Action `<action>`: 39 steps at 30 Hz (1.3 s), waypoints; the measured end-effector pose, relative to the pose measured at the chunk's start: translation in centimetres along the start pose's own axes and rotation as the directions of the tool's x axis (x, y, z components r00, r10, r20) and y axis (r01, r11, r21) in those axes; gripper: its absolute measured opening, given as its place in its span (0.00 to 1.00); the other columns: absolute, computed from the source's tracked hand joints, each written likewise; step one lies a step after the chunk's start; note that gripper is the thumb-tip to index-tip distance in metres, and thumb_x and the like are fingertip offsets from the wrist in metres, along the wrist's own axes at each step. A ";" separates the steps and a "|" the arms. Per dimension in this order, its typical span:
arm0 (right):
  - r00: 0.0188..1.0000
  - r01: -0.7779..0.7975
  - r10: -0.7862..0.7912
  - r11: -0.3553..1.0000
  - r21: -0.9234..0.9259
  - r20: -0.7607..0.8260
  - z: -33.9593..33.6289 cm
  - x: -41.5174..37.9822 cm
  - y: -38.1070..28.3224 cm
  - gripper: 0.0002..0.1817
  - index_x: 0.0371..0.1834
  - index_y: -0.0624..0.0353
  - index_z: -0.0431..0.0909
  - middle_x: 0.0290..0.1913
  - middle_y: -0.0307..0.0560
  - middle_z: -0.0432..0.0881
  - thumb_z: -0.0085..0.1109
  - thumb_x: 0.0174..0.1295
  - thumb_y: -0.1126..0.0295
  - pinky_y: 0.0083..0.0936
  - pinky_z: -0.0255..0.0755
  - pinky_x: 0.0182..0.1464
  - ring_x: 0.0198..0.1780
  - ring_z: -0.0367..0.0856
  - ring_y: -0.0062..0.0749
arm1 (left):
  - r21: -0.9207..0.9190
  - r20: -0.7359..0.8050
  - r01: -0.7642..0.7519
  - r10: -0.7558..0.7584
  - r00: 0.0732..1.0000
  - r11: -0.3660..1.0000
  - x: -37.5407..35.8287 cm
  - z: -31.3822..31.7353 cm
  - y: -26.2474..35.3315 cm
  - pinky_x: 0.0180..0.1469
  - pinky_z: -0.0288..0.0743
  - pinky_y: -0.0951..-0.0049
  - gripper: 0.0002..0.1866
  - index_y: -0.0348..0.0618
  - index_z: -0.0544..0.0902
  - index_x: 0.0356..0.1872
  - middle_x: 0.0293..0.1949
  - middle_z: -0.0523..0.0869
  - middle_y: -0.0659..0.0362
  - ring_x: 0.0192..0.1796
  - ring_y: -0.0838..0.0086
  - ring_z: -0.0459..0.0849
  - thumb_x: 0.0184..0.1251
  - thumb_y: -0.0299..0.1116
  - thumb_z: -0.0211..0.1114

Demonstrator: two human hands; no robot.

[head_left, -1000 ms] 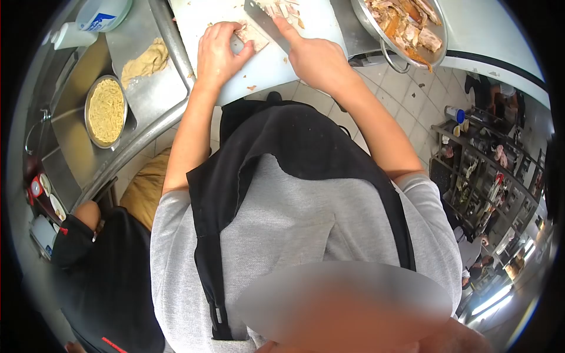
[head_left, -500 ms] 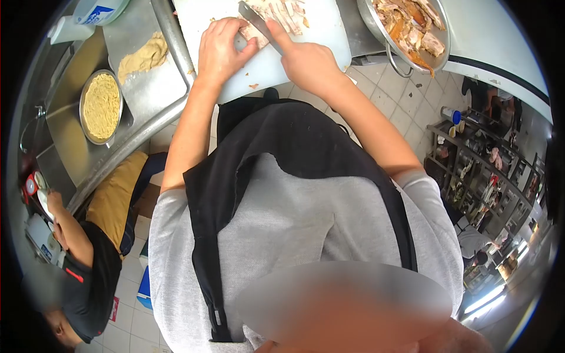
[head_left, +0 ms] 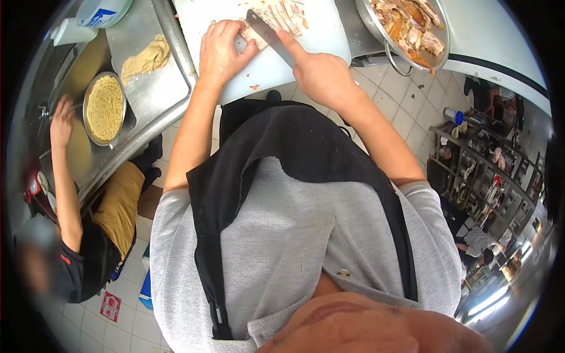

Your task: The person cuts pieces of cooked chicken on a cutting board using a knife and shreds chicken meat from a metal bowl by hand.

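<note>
My right hand (head_left: 323, 77) grips a knife (head_left: 269, 36), with the index finger stretched along the top of its blade. The handle is hidden inside the fist. The blade lies slanted over a piece of pale cooked meat (head_left: 252, 36) on the white cutting board (head_left: 326, 38). My left hand (head_left: 222, 56) holds that meat from the left side, fingers bent over it and thumb pointing toward the blade. Beyond the knife, several cut strips of meat (head_left: 286, 16) lie side by side. Small scraps are scattered on the board.
A metal pan (head_left: 385, 42) of cooked meat pieces stands at the right. On the left steel counter are a lump of dough (head_left: 147, 60), an oval metal bowl (head_left: 88, 120) of yellowish food and a plastic tub (head_left: 112, 15). A co-worker's hand (head_left: 62, 120) is by the sink.
My right hand has drawn the knife slightly back and to the right. My left hand stays almost in place. The co-worker has reached an arm forward toward the tap.
</note>
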State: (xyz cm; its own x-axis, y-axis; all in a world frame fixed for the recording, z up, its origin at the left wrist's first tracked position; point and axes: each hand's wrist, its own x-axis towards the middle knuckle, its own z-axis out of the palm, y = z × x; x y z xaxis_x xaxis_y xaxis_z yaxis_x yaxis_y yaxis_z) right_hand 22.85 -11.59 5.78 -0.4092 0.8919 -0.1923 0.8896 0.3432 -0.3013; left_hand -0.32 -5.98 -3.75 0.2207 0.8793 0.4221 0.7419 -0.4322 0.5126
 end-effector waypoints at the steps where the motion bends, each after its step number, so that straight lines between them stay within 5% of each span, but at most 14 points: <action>1: 1.000 -0.001 0.001 1.000 0.000 0.000 0.0 -0.1 0.0 0.43 0.88 0.40 0.54 0.28 0.54 0.88 0.58 0.69 0.72 0.48 0.81 0.38 0.31 0.88 0.54 | 0.004 0.000 0.005 -0.005 1.000 1.000 0.0 0.0 0.0 0.60 0.77 0.57 0.16 0.44 0.85 0.45 0.47 0.89 0.56 0.54 0.55 0.84 0.57 0.38 0.75; 16: 0.996 0.072 -0.069 0.996 0.051 -0.059 1.9 4.3 1.0 0.44 0.88 0.41 0.53 0.32 0.59 0.89 0.57 0.67 0.69 0.52 0.82 0.43 0.35 0.89 0.57 | -0.054 -0.064 -0.053 0.049 0.997 0.997 -0.2 0.1 -0.6 0.58 0.78 0.55 0.17 0.43 0.85 0.45 0.45 0.88 0.53 0.53 0.54 0.85 0.55 0.35 0.76; 19: 0.997 -0.073 0.074 0.997 0.017 -0.030 0.3 3.1 1.0 0.43 0.88 0.39 0.54 0.32 0.59 0.89 0.57 0.68 0.69 0.53 0.82 0.43 0.35 0.88 0.57 | -0.084 -0.091 -0.050 0.042 0.995 0.995 -0.3 0.1 -1.0 0.60 0.78 0.55 0.18 0.41 0.85 0.46 0.46 0.88 0.52 0.54 0.52 0.85 0.55 0.35 0.76; 21: 0.993 0.026 -0.027 1.000 -0.007 -0.117 0.0 2.4 1.0 0.43 0.87 0.40 0.56 0.32 0.57 0.89 0.57 0.67 0.70 0.53 0.81 0.43 0.34 0.88 0.56 | -0.070 -0.078 -0.037 0.032 0.996 0.997 -0.3 0.5 -1.1 0.60 0.78 0.55 0.17 0.41 0.85 0.45 0.46 0.88 0.52 0.54 0.52 0.85 0.55 0.35 0.76; 29: 0.999 0.030 -0.030 1.000 0.003 -0.017 -0.7 1.3 -0.6 0.42 0.86 0.46 0.60 0.31 0.51 0.90 0.58 0.66 0.72 0.49 0.82 0.39 0.33 0.89 0.50 | -0.065 -0.033 0.015 -0.018 0.999 0.998 -0.1 -0.1 -0.5 0.59 0.77 0.56 0.16 0.43 0.85 0.44 0.45 0.89 0.54 0.53 0.54 0.84 0.56 0.36 0.76; 31: 1.000 0.002 -0.002 1.000 0.026 0.001 -0.4 1.3 -0.6 0.42 0.87 0.36 0.56 0.29 0.55 0.88 0.57 0.70 0.70 0.50 0.82 0.43 0.34 0.88 0.55 | -0.064 -0.031 0.017 -0.019 0.999 0.998 -0.2 0.0 -0.5 0.59 0.77 0.56 0.16 0.42 0.85 0.44 0.45 0.89 0.54 0.53 0.54 0.84 0.56 0.36 0.76; 39: 1.000 -0.010 0.009 1.000 0.029 0.016 2.3 3.4 -0.7 0.43 0.87 0.37 0.55 0.31 0.54 0.88 0.59 0.69 0.70 0.50 0.82 0.43 0.35 0.89 0.54 | -0.056 -0.034 -0.007 0.005 0.999 0.998 -0.2 0.3 -0.8 0.58 0.78 0.57 0.15 0.42 0.85 0.44 0.45 0.89 0.53 0.52 0.53 0.84 0.56 0.35 0.75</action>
State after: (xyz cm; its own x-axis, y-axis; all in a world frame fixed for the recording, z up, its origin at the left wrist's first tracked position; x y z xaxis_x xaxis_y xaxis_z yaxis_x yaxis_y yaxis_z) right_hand 20.33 -9.45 3.17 -0.4040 0.8904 -0.2097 0.8873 0.3258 -0.3264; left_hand -0.78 -5.72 -4.41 0.2028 0.8695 0.4503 0.7039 -0.4492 0.5503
